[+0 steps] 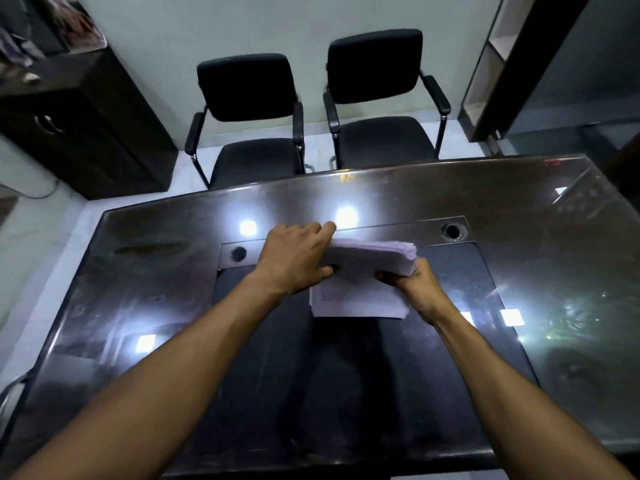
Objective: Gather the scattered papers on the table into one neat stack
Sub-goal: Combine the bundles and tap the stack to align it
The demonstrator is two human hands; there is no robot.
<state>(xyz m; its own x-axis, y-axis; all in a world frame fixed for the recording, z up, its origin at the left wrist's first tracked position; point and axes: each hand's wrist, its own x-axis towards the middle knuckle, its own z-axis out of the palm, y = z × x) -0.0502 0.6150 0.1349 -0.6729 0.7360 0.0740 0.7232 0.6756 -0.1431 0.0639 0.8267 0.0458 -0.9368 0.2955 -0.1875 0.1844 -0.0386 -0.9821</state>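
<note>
- Head view: a thick stack of white paper sheets [374, 256] is held just above more white sheets lying flat [360, 299] mid-way across the glossy dark glass-topped table [519, 271].
- Left hand [294, 258] grips the stack's left end; right hand [414, 280] grips its near-right corner.
- Likely light, floppy and slippery; hold both ends.

A dark, glossy tabletop [519, 271] is seen; white papers [356, 299] are laid flat near its middle, lamp reflections scattered around.

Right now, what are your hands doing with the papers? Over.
Left hand and right hand both grip the thick white paper stack, lifted. Flat white sheets below on the glossy dark table. Nothing blocking.
</note>
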